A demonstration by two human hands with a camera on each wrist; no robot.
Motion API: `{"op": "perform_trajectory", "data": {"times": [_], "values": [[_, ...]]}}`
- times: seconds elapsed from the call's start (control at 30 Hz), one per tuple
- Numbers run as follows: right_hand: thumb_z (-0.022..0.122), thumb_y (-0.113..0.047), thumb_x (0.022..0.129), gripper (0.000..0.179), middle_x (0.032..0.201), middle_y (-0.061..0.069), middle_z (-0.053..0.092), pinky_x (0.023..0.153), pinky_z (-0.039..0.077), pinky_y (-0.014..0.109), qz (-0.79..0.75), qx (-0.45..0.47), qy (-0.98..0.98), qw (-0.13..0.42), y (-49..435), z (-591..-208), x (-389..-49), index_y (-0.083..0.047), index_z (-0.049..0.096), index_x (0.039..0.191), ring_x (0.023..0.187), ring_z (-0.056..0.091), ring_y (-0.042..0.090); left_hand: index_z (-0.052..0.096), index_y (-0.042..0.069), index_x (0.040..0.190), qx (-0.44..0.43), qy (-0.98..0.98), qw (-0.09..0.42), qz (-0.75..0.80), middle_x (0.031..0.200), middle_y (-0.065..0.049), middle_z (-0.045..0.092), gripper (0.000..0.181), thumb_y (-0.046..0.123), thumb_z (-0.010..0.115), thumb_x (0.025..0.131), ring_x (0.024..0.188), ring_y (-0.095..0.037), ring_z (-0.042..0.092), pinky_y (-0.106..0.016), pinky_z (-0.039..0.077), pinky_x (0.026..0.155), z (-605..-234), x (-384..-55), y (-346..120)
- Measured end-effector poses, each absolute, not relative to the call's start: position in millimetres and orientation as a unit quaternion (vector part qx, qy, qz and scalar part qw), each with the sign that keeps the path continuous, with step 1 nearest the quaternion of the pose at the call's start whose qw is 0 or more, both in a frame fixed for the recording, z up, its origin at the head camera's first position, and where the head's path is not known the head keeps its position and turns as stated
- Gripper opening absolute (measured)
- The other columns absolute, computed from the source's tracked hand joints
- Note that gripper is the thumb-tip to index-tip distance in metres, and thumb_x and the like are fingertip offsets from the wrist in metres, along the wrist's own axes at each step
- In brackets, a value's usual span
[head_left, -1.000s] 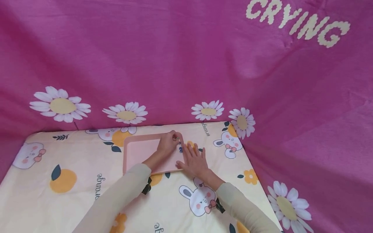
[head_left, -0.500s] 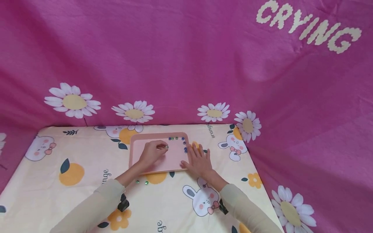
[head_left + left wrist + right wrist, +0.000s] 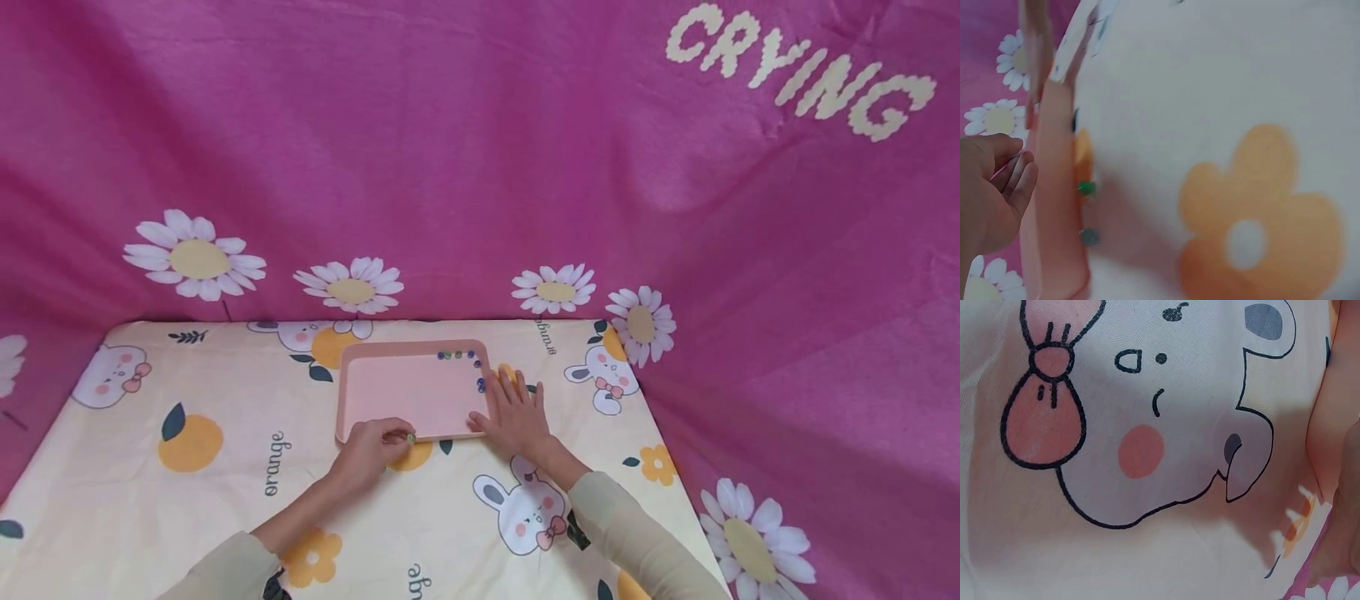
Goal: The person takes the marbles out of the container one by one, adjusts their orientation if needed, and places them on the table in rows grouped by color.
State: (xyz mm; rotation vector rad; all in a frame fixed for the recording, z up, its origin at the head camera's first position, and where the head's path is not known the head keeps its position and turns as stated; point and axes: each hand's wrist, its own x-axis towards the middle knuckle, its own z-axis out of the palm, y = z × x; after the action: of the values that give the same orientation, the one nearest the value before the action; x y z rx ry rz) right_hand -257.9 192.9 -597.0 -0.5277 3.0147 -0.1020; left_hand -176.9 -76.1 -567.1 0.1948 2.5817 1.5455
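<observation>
My left hand point(image 3: 367, 454) is at the near edge of a shallow pink tray point(image 3: 397, 387), pinching a small green marble point(image 3: 411, 437) between thumb and fingertips. Seen from the left wrist, the curled fingers hover beside the tray's outer wall, and two green marbles point(image 3: 1087, 187) lie on the cloth along it. My right hand point(image 3: 516, 417) rests over the tray's right rim with its fingers spread. Inside the tray, green marbles point(image 3: 458, 355) and blue marbles point(image 3: 481, 385) line the back and right walls near the far corner.
A cream cloth point(image 3: 225, 508) printed with rabbits, oranges and flowers covers the table. Behind it and on the right, a magenta curtain point(image 3: 450, 167) with daisies hangs right at the table's edge.
My left hand has moved from the tray's far right corner back across to its near edge, carrying the green marble. The right hand has stayed on the rim.
</observation>
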Motion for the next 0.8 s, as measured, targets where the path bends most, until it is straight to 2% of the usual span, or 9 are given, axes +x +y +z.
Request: {"op": "perform_trajectory", "data": {"times": [0.27, 0.4, 0.6, 0.8], "values": [[0.043, -0.067, 0.095, 0.086, 0.163, 0.014, 0.020, 0.110, 0.011, 0.072, -0.033, -0.178, 0.983, 0.028, 193, -599, -259, -0.016, 0.020, 0.160, 0.147, 0.017, 0.042, 0.076, 0.009, 0.109, 0.091, 0.883, 0.039, 0.458, 0.100, 0.006, 0.072, 0.021, 0.005, 0.073, 0.088, 0.089, -0.010, 0.064, -0.034, 0.055, 0.084, -583, -156, -71], [0.042, -0.067, 0.095, 0.086, 0.164, 0.013, 0.019, 0.110, 0.011, 0.072, -0.026, -0.180, 0.983, 0.029, 193, -597, -260, -0.015, 0.020, 0.160, 0.147, 0.016, 0.042, 0.076, 0.011, 0.109, 0.111, 0.903, 0.021, 0.414, 0.104, 0.004, 0.072, 0.021, 0.008, 0.074, 0.088, 0.098, -0.015, 0.065, -0.040, 0.053, 0.090, -588, -154, -70], [0.041, -0.069, 0.095, 0.088, 0.164, 0.012, 0.017, 0.111, 0.010, 0.070, -0.016, -0.178, 0.983, 0.040, 193, -596, -261, -0.015, 0.017, 0.161, 0.148, 0.014, 0.041, 0.077, 0.012, 0.107, 0.134, 0.926, 0.001, 0.352, 0.105, 0.002, 0.073, 0.018, 0.012, 0.075, 0.089, 0.103, -0.019, 0.065, -0.039, 0.052, 0.091, -596, -153, -70], [0.040, -0.070, 0.094, 0.089, 0.164, 0.012, 0.017, 0.112, 0.009, 0.069, -0.011, -0.176, 0.983, 0.043, 194, -598, -260, -0.015, 0.017, 0.161, 0.148, 0.014, 0.040, 0.078, 0.013, 0.105, 0.168, 0.936, -0.021, 0.308, 0.102, 0.001, 0.073, 0.018, 0.013, 0.077, 0.087, 0.101, -0.018, 0.066, -0.037, 0.054, 0.089, -602, -153, -72]]}}
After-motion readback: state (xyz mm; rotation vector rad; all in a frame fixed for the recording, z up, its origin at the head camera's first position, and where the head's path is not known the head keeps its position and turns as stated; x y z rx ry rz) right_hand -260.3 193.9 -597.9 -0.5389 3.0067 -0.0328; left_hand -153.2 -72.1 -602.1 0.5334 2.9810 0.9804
